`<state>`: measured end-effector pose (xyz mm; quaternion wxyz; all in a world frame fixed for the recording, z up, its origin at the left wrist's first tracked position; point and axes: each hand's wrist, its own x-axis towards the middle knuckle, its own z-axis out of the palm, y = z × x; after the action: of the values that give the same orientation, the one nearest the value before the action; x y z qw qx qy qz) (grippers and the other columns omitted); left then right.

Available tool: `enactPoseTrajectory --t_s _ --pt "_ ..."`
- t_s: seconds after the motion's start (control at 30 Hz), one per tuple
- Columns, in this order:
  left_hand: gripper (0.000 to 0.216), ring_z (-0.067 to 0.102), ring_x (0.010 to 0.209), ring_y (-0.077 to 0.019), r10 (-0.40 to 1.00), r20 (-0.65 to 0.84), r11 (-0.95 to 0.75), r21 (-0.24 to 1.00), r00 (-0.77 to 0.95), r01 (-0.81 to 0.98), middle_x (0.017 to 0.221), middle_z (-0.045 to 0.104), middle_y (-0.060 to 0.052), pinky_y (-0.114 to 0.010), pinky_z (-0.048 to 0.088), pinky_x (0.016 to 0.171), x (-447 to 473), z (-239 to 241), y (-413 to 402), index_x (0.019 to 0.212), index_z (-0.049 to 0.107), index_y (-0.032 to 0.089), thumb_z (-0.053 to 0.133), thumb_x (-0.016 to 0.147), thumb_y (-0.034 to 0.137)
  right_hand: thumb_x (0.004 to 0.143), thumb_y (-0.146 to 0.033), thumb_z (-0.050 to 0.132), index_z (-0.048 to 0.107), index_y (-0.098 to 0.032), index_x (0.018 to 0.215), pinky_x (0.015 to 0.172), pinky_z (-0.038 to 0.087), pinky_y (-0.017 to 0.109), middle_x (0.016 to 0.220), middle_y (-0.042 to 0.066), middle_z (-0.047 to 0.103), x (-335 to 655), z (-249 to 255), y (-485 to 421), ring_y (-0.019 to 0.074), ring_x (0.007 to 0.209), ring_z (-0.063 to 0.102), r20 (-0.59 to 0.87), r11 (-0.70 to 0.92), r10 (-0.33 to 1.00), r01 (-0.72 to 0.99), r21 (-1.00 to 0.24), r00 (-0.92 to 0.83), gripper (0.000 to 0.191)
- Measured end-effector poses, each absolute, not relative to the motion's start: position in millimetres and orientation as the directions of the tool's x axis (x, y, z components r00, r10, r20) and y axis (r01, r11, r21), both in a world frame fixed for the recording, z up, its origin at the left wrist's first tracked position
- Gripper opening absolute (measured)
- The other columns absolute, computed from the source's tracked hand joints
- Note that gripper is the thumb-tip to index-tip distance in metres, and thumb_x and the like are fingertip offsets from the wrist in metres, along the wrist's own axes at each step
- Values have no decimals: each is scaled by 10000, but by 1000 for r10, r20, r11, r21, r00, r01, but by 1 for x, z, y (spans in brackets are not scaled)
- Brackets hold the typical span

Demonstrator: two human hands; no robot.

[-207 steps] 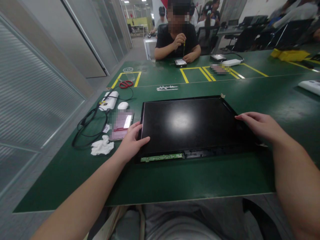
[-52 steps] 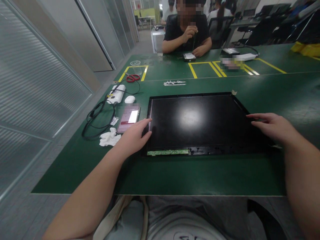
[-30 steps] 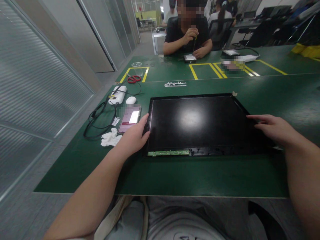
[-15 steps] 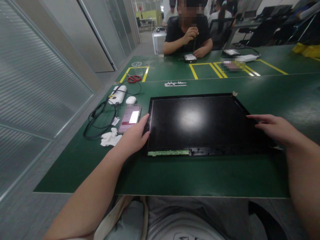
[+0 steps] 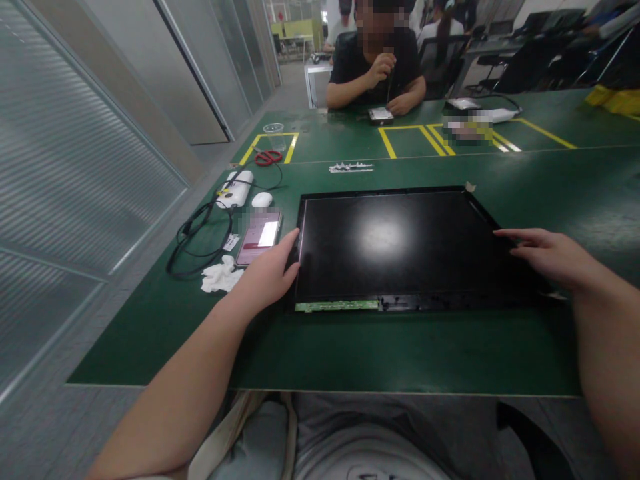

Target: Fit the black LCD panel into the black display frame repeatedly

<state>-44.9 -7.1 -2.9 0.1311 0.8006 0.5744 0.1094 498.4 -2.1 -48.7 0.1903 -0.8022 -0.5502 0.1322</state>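
Note:
A black LCD screen panel (image 5: 400, 250) lies face up on the green table, its glossy face reflecting a bright round glare. Along its lower left edge runs a strip of green circuit board (image 5: 337, 306). My left hand (image 5: 270, 273) grips the panel's left edge, thumb and forefinger against the frame. On the opposite side, my right hand (image 5: 550, 257) holds the right edge, fingertips at the rim. The undersides of the panel and of my other fingers are hidden. A bit of tape (image 5: 470, 187) sticks up at the far right corner.
Left of the panel lie a phone (image 5: 259, 238), crumpled tissue (image 5: 221, 275), a white round case (image 5: 262, 200), a white device (image 5: 236, 189), black cable (image 5: 173, 263) and red scissors (image 5: 269, 158). White strips (image 5: 351, 168) lie beyond the panel. A person (image 5: 377, 73) sits opposite, handling a small device.

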Motion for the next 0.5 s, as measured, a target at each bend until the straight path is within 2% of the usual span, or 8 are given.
enactPoseTrajectory --t_s 0.1,0.3,0.5 --pt "725 615 1339 -380 947 32 -312 339 320 888 1515 581 -233 -532 498 1096 -46 -4 -6 1619 314 84 533 949 250 700 -248 614 766 -240 1233 700 499 360 839 39 724 490 -37 -3 217 740 623 -106 -406 907 778 -479 408 554" --pt "694 621 1328 -376 946 24 -313 324 323 893 1510 587 -228 -527 504 1091 -46 -4 -7 1608 336 80 523 962 250 740 -250 607 742 -263 1274 695 497 342 853 34 712 483 -35 -5 207 745 618 -150 -448 888 745 -494 434 551" --pt "665 563 1398 -340 929 60 -364 318 364 875 1562 541 -201 -513 447 1167 -48 -7 -5 1595 365 104 513 965 259 725 -262 601 757 -239 1261 648 494 334 861 58 740 488 -44 -3 214 726 646 -99 -426 895 763 -487 436 559"
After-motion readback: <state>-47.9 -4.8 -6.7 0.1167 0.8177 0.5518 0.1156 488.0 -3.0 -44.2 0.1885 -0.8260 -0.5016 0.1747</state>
